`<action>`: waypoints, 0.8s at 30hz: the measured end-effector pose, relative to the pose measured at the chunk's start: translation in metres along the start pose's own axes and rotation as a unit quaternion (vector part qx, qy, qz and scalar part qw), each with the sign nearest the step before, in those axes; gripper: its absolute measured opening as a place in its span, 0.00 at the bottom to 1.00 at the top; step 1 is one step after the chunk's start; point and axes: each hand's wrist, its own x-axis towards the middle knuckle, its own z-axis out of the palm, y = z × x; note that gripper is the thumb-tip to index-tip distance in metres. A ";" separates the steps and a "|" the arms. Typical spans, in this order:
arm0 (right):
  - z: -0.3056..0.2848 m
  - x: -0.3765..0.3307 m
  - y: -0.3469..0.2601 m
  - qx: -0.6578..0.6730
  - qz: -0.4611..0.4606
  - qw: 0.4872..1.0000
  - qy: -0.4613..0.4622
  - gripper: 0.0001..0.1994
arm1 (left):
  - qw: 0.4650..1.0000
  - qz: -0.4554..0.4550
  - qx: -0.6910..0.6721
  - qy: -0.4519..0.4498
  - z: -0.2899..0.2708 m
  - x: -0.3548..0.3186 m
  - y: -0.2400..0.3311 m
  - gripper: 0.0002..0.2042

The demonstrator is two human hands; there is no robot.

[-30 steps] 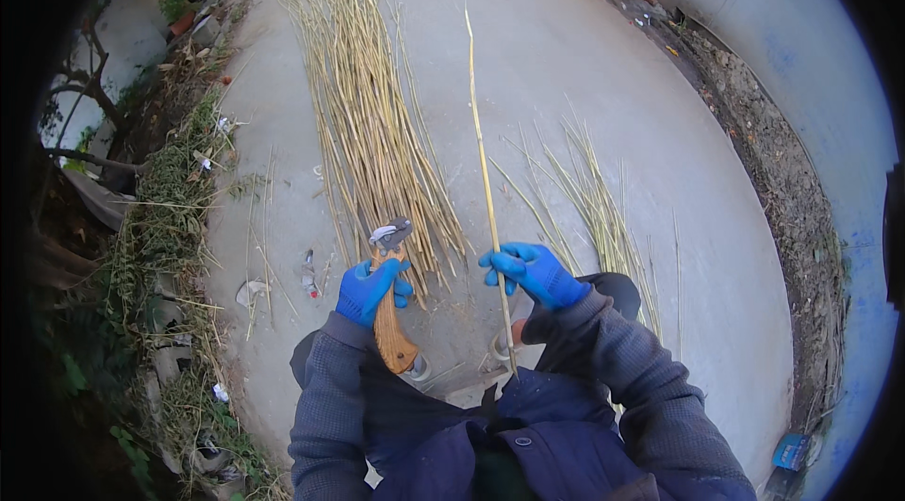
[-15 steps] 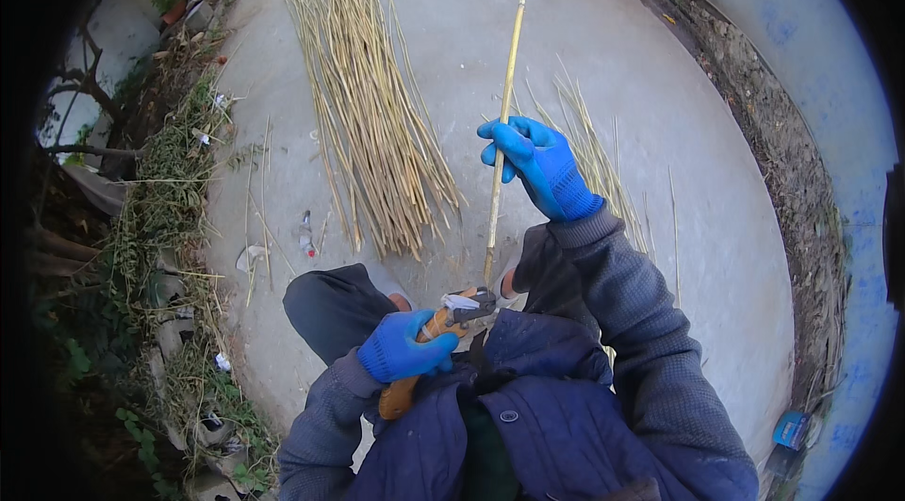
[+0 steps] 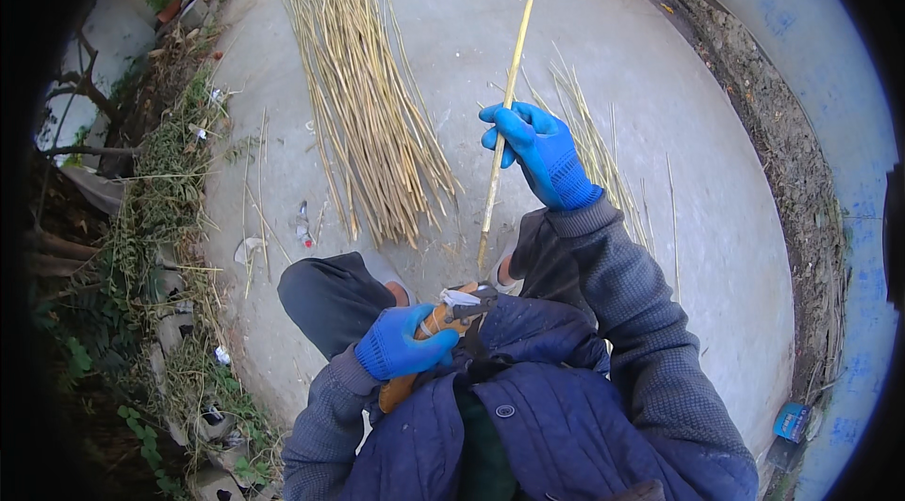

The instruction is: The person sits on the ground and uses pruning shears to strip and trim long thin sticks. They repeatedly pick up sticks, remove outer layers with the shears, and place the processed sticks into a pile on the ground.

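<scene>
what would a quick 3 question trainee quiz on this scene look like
1. True or false: the right hand grips a single long yellow stalk.
2. What does the left hand hold? A) a pair of pruning shears with orange handles B) a hammer C) a paintbrush
3. Fill in: the big bundle of cut stalks lies on the ______ ground, to the person's front left.

Key: 1 true; 2 A; 3 concrete
</scene>
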 end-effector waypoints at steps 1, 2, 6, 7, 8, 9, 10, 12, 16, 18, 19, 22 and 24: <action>0.000 0.000 0.001 0.007 -0.008 1.000 -0.007 0.19 | 1.000 0.015 -0.013 0.004 0.001 0.000 0.000 0.15; 0.000 -0.001 0.003 0.006 -0.002 1.000 -0.004 0.19 | 1.000 0.002 -0.023 0.010 0.002 0.000 0.000 0.15; 0.007 -0.007 0.009 0.016 0.001 1.000 -0.019 0.18 | 0.992 -0.037 -0.111 0.036 0.005 0.002 0.005 0.14; 0.011 -0.010 0.011 0.018 0.003 1.000 -0.021 0.17 | 0.996 -0.026 -0.076 0.049 0.004 0.003 0.007 0.15; 0.014 -0.014 0.014 0.012 0.021 0.999 -0.024 0.17 | 0.997 -0.013 -0.051 0.061 0.003 0.003 0.008 0.16; 0.017 -0.019 0.017 0.006 0.040 0.999 -0.024 0.16 | 0.997 -0.027 -0.033 0.066 0.000 0.005 0.009 0.17; 0.019 -0.025 0.020 -0.004 0.066 0.998 -0.018 0.16 | 0.998 -0.009 -0.030 0.063 -0.002 0.006 0.008 0.17; 0.027 -0.047 0.032 0.024 0.057 0.997 -0.037 0.15 | 0.997 -0.015 -0.052 0.048 -0.007 0.010 0.004 0.16; 0.018 -0.072 0.048 -0.009 0.090 0.994 -0.054 0.16 | 0.998 0.000 -0.007 0.058 0.008 0.012 -0.013 0.17; 0.009 -0.064 0.048 -0.012 0.089 0.992 -0.090 0.17 | 0.989 0.022 0.111 0.096 0.018 0.017 -0.021 0.18; 0.006 -0.055 0.046 0.036 0.078 0.995 -0.050 0.17 | 0.987 0.043 0.116 0.105 0.022 0.016 -0.024 0.19; -0.005 -0.012 0.030 0.133 0.029 0.990 0.026 0.20 | 0.981 0.046 0.145 0.123 0.029 0.013 -0.027 0.20; -0.001 -0.005 0.021 0.000 -0.001 1.000 0.019 0.19 | 0.978 0.054 0.147 0.140 0.025 0.011 -0.022 0.20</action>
